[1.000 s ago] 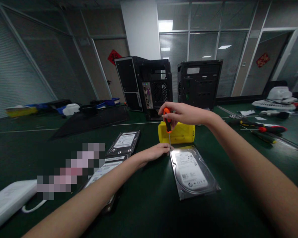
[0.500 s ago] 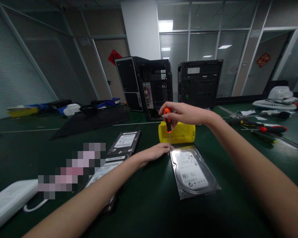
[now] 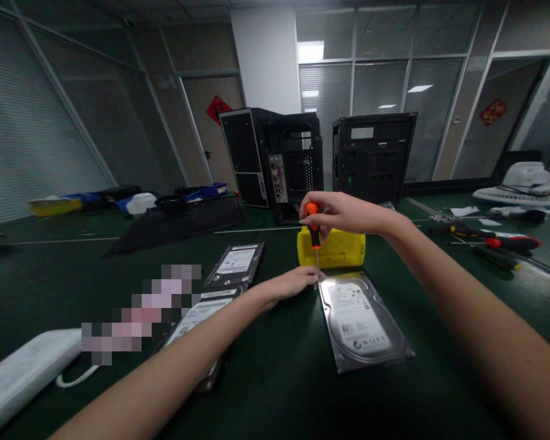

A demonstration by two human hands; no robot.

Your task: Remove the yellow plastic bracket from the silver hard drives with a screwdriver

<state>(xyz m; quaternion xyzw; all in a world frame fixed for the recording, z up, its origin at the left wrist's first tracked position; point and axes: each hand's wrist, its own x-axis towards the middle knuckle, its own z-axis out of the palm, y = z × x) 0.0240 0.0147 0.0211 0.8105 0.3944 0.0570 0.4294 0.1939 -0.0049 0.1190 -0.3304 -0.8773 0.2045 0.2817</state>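
Observation:
My right hand (image 3: 337, 211) is closed around the orange and black handle of a screwdriver (image 3: 313, 235), held upright. The shaft points down at the far left corner of a silver hard drive (image 3: 362, 321) lying label up on the table. Close against that corner and the screwdriver's tip, my left hand (image 3: 297, 282) has its fingers pinched together; what sits between them is too small to make out. Right behind the drive stands a yellow plastic bin (image 3: 351, 249). Left of my left hand lies another hard drive (image 3: 237, 263), and one more drive (image 3: 206, 311) is partly under my forearm.
Two black computer cases (image 3: 252, 159) (image 3: 376, 159) stand at the back. On the right lie pliers (image 3: 513, 243) and other hand tools. A dark mat (image 3: 178, 226) and several small bins are at the back left; a white box-like object (image 3: 32, 366) is at the near left.
The whole scene sits slightly farther right in view, as the camera has turned a little left. Both hands keep their places at the drive's corner, the screwdriver still upright.

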